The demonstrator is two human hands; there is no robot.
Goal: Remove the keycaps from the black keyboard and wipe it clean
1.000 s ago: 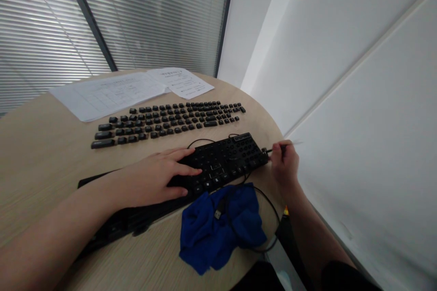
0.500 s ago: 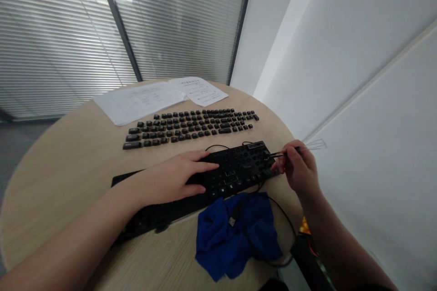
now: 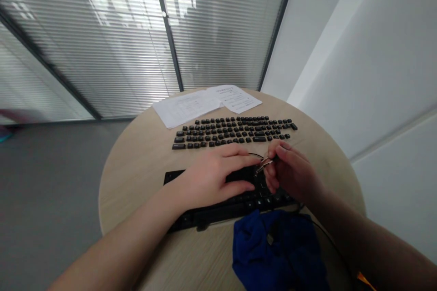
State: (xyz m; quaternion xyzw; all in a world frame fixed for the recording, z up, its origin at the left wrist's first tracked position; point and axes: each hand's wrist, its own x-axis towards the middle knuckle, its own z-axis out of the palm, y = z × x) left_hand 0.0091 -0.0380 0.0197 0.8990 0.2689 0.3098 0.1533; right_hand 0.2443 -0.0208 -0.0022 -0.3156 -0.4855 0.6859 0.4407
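The left hand (image 3: 211,177) lies flat, fingers loosely together, on the black keyboard (image 3: 218,209) at centre frame. The right hand (image 3: 293,175) pinches a thin tool (image 3: 264,163) just beside it, over the keyboard. Keycaps (image 3: 235,129) lie in rows above, and a cloth (image 3: 273,250) lies at lower right.

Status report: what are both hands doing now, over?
Left hand flat on keyboard. Right hand pinches thin tool over it. Cloth lies just before keyboard.

A black keyboard (image 3: 218,211) on a pale wood-grain table (image 3: 136,182), a silvery wire tool (image 3: 262,165) over it. At twelve o'clock, loose black keys (image 3: 235,129), white printed papers (image 3: 205,103); at five o'clock, a blue cloth (image 3: 273,250).
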